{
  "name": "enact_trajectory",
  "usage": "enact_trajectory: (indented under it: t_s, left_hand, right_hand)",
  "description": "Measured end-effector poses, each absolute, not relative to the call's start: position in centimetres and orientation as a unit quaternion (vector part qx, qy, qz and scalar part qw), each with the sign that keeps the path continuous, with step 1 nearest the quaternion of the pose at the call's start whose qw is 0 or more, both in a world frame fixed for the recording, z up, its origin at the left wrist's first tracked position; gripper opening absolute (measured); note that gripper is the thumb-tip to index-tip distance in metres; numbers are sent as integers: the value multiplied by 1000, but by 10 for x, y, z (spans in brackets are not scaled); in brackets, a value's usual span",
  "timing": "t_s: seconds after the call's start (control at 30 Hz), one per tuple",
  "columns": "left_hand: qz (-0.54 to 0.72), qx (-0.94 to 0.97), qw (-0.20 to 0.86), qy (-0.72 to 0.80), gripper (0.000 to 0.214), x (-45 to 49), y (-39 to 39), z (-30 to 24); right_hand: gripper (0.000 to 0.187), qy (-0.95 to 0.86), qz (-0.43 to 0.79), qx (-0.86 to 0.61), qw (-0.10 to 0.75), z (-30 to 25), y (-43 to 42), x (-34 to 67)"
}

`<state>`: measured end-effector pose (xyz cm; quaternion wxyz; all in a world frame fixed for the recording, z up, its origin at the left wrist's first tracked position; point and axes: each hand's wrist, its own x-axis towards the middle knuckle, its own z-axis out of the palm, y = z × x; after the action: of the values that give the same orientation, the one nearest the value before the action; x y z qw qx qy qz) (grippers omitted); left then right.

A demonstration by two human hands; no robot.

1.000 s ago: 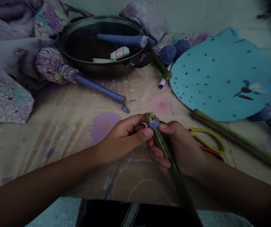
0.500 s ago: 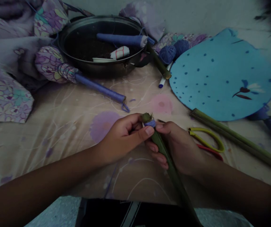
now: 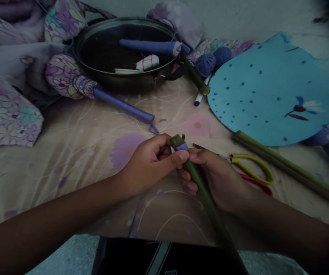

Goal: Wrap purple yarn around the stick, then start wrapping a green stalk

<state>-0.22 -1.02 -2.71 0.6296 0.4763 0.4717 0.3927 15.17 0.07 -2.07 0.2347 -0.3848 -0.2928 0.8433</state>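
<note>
Both my hands hold one green stick over the patterned cloth, its far end pointing away from me. A narrow band of purple yarn is wound just below that end. My left hand is closed, with its thumb pressed on the yarn band and its fingers curled round the tip. My right hand is wrapped round the stick just below the band. A thin purple thread trails down toward me under my left wrist.
A dark metal pan at the back holds a yarn-wrapped stick and a white spool. A floral fan with purple handle lies left, a blue fan right. Yellow and red scissors, two green sticks, yarn balls and a pen lie nearby.
The stick's wrapped end has shifted slightly left and away from me. My left thumb has slid over the yarn band, which looks narrower.
</note>
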Motion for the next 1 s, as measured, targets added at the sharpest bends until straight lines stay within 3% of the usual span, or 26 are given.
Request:
enact_trajectory:
  t_s: [0.23,0.37,0.5,0.87,1.0]
  left_hand:
    - [379,440,708,403,23,-2,-11,-26]
    - [376,415,723,405,20,-2,-9,-28]
    - [365,417,714,427,22,-2,-6,-29]
    - [379,438,730,364,22,-3,-5,-29]
    - [366,416,730,400,20,-4,-5,-30]
  right_hand:
    - [33,-255,858,-403,192,-25,-2,152]
    - [28,-309,831,-422,190,-22,4,152]
    - [21,-247,864,-410,158,-21,6,153]
    - [32,-142,935,-285,159,-34,5,157]
    - [21,-175,919,-295,195,-33,4,155]
